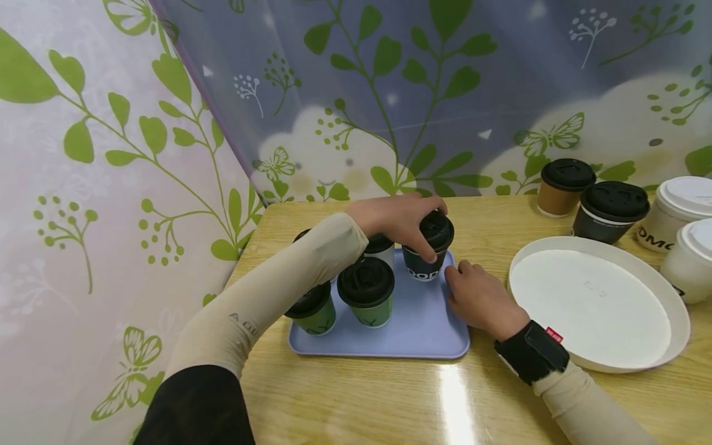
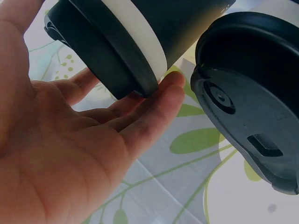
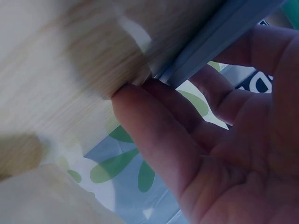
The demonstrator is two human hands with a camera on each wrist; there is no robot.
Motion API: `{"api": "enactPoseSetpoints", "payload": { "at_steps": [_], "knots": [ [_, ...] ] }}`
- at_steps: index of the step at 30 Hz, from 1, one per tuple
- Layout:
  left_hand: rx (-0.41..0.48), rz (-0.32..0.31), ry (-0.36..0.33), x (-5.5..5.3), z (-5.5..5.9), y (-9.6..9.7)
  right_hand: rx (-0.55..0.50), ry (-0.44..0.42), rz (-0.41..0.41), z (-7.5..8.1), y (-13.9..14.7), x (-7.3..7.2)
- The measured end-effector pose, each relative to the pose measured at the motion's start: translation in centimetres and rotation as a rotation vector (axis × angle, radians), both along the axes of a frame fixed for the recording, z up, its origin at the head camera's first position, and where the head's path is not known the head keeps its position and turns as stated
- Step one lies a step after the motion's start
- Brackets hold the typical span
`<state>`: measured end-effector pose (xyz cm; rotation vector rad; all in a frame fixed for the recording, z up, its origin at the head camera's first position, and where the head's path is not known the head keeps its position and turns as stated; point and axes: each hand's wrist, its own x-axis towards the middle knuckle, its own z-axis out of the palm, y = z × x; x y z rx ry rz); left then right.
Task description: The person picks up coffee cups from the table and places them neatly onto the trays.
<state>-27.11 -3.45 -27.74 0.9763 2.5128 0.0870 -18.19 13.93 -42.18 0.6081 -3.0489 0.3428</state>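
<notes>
On the lilac tray [image 1: 411, 334], a black paper cup [image 1: 424, 267] with a black lid stands near the far right corner. My left hand [image 1: 397, 219] reaches over it and grips it round the lid, thumb at the front and fingers behind. Around the tray's right edge, the fingers of my right hand [image 1: 484, 298] hold on, some of them under the rim [image 3: 224, 37]. Two green cups [image 1: 367, 293] with black lids stand in front. A white cup [image 1: 382, 250] with a black lid is beside the gripped one, and another lid [image 1: 302, 235] is mostly hidden by my left sleeve.
A round white tray [image 1: 589, 309] lies on the wooden table [image 1: 345, 395] to the right. Behind and beside it stand a brown cup [image 1: 558, 194], a black cup [image 1: 603, 225] and two white cups [image 1: 695, 259]. A leaf-patterned cloth [image 1: 345, 80] rises along the table's back edge.
</notes>
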Motion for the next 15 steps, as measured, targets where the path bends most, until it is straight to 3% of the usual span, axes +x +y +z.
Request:
{"api": "enactPoseSetpoints", "payload": {
  "at_steps": [15],
  "knots": [
    [-0.087,0.046,-0.011,-0.65,-0.28,0.70,0.006,-0.001,0.000,-0.07,0.01,-0.03]
  ]
}}
